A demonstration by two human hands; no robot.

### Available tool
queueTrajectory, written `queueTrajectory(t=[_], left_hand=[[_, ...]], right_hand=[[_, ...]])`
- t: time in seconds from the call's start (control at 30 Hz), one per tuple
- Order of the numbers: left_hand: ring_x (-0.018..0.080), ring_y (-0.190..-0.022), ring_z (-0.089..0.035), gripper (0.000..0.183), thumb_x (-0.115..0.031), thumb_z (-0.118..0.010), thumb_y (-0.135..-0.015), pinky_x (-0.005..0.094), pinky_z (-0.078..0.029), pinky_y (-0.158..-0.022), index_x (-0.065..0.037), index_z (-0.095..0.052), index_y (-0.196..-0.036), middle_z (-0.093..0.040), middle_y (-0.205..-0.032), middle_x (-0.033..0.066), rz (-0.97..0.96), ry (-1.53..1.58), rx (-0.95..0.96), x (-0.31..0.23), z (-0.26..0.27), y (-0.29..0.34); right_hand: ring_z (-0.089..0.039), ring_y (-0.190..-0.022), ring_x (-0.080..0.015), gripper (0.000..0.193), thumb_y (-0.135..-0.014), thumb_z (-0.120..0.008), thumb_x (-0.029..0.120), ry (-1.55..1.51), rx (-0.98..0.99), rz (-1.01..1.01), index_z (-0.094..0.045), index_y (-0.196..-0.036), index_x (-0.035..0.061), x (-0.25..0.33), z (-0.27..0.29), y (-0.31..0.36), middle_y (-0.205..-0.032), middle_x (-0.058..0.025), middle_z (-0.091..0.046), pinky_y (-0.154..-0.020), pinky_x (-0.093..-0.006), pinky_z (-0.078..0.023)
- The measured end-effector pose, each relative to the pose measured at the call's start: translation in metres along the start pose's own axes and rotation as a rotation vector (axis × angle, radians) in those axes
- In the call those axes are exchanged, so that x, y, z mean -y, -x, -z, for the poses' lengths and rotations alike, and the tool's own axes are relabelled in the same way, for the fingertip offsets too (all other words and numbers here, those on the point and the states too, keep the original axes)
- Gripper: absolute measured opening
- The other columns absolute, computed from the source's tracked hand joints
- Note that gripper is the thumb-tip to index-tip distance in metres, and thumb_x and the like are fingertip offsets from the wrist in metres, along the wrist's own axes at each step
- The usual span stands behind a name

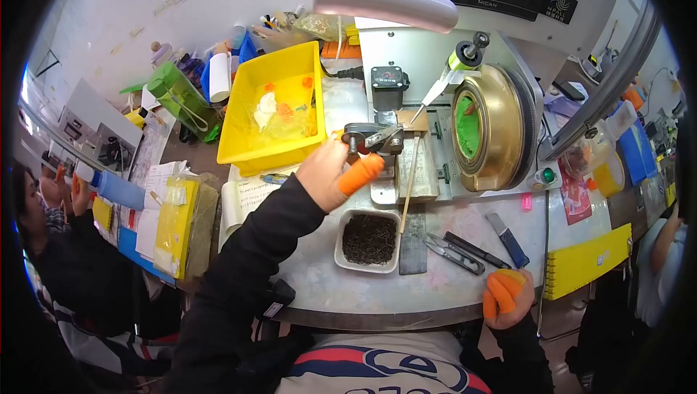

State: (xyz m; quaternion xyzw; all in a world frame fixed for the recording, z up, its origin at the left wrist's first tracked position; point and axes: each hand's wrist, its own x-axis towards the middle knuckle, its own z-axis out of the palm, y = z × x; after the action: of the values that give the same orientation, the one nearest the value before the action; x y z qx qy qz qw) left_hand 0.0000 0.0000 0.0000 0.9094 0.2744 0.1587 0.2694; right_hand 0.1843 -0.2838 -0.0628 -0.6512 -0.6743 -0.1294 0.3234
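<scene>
My left hand [329, 176], an orange cover on its thumb, reaches to the metal clamp [374, 138] on the bench machine. Its fingers curl at the clamp's left end, partly hidden. Facing the clamp is a round brass-coloured wheel housing [501, 129] with a bright green centre. A thin wooden stick [411, 183] slants down from the clamp toward a white dish [368, 267] of dark, wiry shavings. At the table's front edge my right hand [510, 298] is closed, with orange finger covers; whatever it may hold is hidden.
Thread snips [455, 255], a black pen-like tool [477, 249] and a blue-handled knife [508, 240] lie near my right hand. A yellow bin [231, 133] stands back left, beneath a white lamp [377, 3]. A yellow notebook [589, 262] lies right. Other people sit at both sides.
</scene>
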Motion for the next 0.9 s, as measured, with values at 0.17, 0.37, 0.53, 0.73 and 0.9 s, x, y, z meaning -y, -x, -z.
queueTrajectory(t=[0.17, 0.37, 0.53, 0.73, 0.9], left_hand=[[0.0118, -0.062, -0.051, 0.048, -0.043, -0.028, -0.087, 0.0227, -0.038, -0.058, -0.001, -0.053, -0.083, -0.054, -0.067, 0.0056, 0.092, 0.511, -0.199, 0.007, 0.001, -0.002], [0.0146, -0.062, -0.053, 0.030, -0.028, -0.044, -0.084, 0.0247, -0.041, -0.058, -0.002, -0.056, -0.075, -0.055, -0.066, 0.0047, 0.039, 0.576, -0.232, 0.023, 0.021, -0.030], [0.0254, -0.082, -0.053, 0.041, -0.005, -0.061, -0.063, 0.0318, -0.042, -0.072, -0.005, -0.049, -0.102, -0.055, -0.085, 0.0114, -0.321, -0.320, -0.322, 0.029, 0.027, -0.016], [0.0189, -0.098, -0.044, 0.035, -0.008, -0.050, -0.077, 0.0285, -0.039, -0.075, -0.005, -0.045, -0.112, -0.042, -0.118, 0.0100, -0.221, -0.252, -0.529, 0.020, 0.084, 0.040], [0.0265, -0.107, -0.040, 0.030, -0.003, -0.046, -0.079, 0.0337, -0.036, -0.084, -0.004, -0.044, -0.109, -0.039, -0.120, 0.0159, -0.464, -0.329, -0.605, -0.075, 0.053, 0.029]], right_hand=[[-0.054, -0.066, -0.0228, 0.017, -0.061, -0.058, 0.005, -0.015, 0.041, -0.026, -0.056, -0.077, 0.0052, 0.010, 0.006, 0.003, -0.076, -0.0059, -0.056, -0.060, -0.0367, -0.040], [-0.055, -0.065, -0.0220, 0.017, -0.060, -0.059, 0.005, -0.005, 0.024, -0.013, -0.056, -0.077, 0.0060, 0.011, 0.002, -0.004, -0.076, -0.0051, -0.056, -0.060, -0.0357, -0.041], [-0.055, -0.066, -0.0210, 0.020, -0.058, -0.060, 0.005, 0.020, -0.054, -0.014, -0.056, -0.078, 0.0082, 0.006, 0.026, 0.002, -0.077, -0.0044, -0.056, -0.060, -0.0347, -0.041], [-0.053, -0.065, -0.0235, 0.017, -0.063, -0.053, -0.001, 0.251, -0.506, -0.214, -0.054, -0.077, 0.0072, -0.023, 0.090, 0.024, -0.078, -0.0075, -0.057, -0.058, -0.0340, -0.042], [-0.051, -0.083, -0.0112, 0.025, -0.078, -0.054, 0.004, -0.159, -0.938, -0.748, -0.050, -0.102, -0.0012, -0.070, 0.145, 0.104, -0.092, -0.0060, -0.055, -0.075, -0.0217, -0.040]])
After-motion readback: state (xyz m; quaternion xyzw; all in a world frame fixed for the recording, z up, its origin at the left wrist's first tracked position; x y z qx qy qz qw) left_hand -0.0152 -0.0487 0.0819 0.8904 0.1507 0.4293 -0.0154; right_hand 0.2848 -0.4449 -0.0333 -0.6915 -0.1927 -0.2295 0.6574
